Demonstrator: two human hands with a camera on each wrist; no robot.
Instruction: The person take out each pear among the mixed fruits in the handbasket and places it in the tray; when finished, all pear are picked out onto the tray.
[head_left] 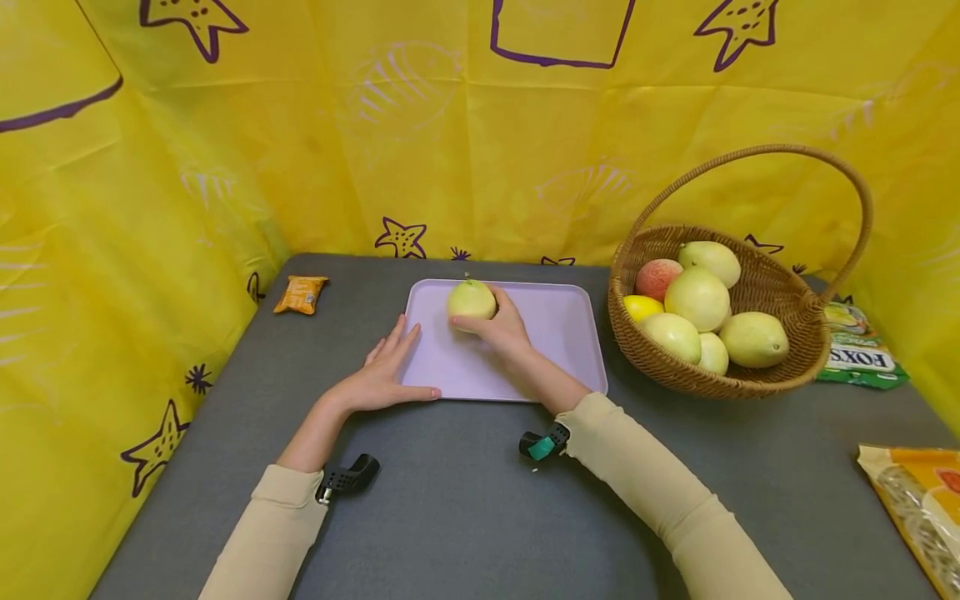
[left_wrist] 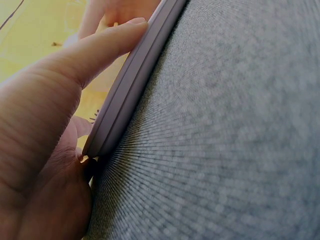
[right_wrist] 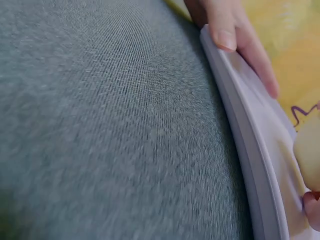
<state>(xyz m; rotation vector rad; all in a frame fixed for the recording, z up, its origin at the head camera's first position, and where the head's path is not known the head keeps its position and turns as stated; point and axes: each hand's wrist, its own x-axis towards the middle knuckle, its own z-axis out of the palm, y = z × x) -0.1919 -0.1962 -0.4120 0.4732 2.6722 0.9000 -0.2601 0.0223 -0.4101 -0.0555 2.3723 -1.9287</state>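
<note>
While right grip [head_left: 506, 327] holds fruit [head_left: 470, 298] over tray [head_left: 465, 367], placing looks unfinished

Nearest on desk [head_left: 450, 500]: bag [head_left: 918, 508], front right, cut by frame edge. Next, left grip [head_left: 378, 375]: nothing grasped, fingers spread, thumb tip on tray's near rim, the others by its left side; steadying, I'd guess. Right grip: thumb and fingers curled round the fruit, left of centre in tray's far half. Can't tell if fruit touches tray.

Progress, my read: fruit is located, letting go not yet done. To the right, basket [head_left: 675, 375] has seven more: peach [head_left: 659, 279], lemon [head_left: 642, 308], five pale ones [head_left: 697, 298]. Going by that count, I'd call it early stage, most left.

Farther: green pack [head_left: 862, 360] partly behind basket; packet [head_left: 302, 295] far left, well apart from tray; cloth [head_left: 465, 167] at back.
</note>
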